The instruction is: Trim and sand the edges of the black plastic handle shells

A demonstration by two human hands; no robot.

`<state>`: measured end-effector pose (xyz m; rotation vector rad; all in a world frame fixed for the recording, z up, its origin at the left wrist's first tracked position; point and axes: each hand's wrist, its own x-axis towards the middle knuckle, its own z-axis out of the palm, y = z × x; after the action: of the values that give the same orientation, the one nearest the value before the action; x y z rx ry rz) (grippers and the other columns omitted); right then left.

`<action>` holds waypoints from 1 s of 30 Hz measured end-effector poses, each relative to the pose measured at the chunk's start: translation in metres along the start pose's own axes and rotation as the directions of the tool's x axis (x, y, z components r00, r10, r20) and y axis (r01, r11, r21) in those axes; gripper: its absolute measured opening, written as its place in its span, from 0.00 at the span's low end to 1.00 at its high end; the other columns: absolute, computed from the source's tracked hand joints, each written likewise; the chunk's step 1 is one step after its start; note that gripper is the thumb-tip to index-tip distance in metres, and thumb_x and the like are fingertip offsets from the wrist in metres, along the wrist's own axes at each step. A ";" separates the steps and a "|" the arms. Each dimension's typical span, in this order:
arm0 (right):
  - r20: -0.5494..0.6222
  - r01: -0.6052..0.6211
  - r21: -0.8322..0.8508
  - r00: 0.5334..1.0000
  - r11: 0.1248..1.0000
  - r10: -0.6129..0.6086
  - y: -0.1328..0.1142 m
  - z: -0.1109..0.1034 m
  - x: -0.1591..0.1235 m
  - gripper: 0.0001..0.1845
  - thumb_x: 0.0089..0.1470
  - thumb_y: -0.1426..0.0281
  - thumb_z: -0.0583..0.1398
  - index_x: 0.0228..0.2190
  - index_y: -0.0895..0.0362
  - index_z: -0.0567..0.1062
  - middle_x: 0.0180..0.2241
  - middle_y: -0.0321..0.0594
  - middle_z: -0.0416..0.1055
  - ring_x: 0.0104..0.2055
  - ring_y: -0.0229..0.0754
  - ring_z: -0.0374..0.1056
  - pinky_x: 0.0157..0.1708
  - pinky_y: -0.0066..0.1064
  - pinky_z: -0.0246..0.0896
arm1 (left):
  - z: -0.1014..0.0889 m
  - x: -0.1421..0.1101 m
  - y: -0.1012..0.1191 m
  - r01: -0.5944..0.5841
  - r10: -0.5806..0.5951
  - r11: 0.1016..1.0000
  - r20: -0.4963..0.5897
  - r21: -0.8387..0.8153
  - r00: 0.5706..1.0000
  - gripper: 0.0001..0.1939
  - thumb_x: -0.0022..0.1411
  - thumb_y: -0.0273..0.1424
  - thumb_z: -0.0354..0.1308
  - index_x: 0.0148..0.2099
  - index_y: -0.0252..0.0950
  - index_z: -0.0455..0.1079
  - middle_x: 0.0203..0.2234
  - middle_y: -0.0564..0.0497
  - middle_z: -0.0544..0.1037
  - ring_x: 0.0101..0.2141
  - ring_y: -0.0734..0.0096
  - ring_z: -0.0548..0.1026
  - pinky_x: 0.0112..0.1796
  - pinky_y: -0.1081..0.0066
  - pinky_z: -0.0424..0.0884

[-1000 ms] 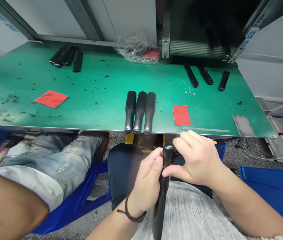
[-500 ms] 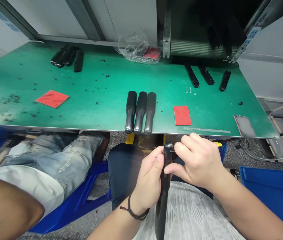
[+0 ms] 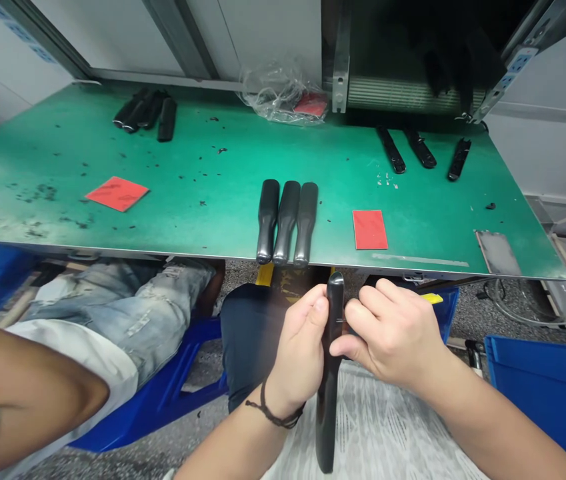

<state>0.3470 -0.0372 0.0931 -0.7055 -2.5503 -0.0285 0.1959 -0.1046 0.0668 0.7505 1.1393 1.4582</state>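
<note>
A long glossy black moulded handle [image 3: 329, 393] stands upright in front of my body, below the table's front edge. My left hand [image 3: 300, 350] wraps its upper part from the left. On its right side, the thumb and fingers of my right hand [image 3: 393, 337] pinch the edge near the top. A thin, small bit seems to lie between those fingers, too small to identify. The handle's lower end hangs free below both hands.
Three similar black handles [image 3: 287, 221] lie side by side on the green mat [image 3: 213, 160], with red pads [image 3: 370, 230] and more black parts. A co-worker's arm [image 3: 27, 380] and jeans are at left. Blue seating [image 3: 153, 393] and a blue crate [image 3: 537, 407] sit low.
The black handle has risen slightly, with its lower end now in view. My right fingers sit closer around its edge, and the whole view has shifted a little.
</note>
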 end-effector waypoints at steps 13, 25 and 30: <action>0.003 0.012 0.061 1.000 0.998 -0.012 -0.015 0.004 -0.010 0.42 0.73 0.42 0.39 0.27 0.55 0.76 0.24 0.39 0.64 0.29 0.44 0.53 0.29 0.38 0.42 | 0.000 0.003 0.002 0.001 -0.003 0.999 -0.066 -0.039 0.998 0.25 0.75 0.52 0.56 0.36 0.35 0.69 0.22 0.54 0.67 0.23 0.76 0.60 0.25 0.73 0.59; 0.043 0.008 0.077 0.999 0.997 -0.011 -0.023 0.004 -0.018 0.37 0.76 0.47 0.43 0.27 0.55 0.74 0.25 0.39 0.64 0.30 0.44 0.52 0.30 0.38 0.42 | 0.002 0.001 -0.002 -0.028 0.009 0.990 -0.137 -0.136 0.990 0.23 0.74 0.51 0.57 0.37 0.36 0.68 0.20 0.56 0.66 0.21 0.76 0.60 0.23 0.74 0.59; 0.063 0.012 0.094 0.998 0.995 -0.018 -0.028 0.005 -0.020 0.36 0.76 0.49 0.42 0.26 0.55 0.72 0.26 0.39 0.64 0.30 0.44 0.52 0.30 0.39 0.41 | 0.001 0.002 0.001 -0.048 0.014 0.982 -0.184 -0.183 0.983 0.21 0.75 0.49 0.57 0.39 0.37 0.68 0.19 0.58 0.61 0.20 0.76 0.59 0.21 0.75 0.59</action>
<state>0.3459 -0.0703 0.0828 -0.6603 -2.5984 0.1097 0.1962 -0.1021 0.0676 0.5147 1.1118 1.6613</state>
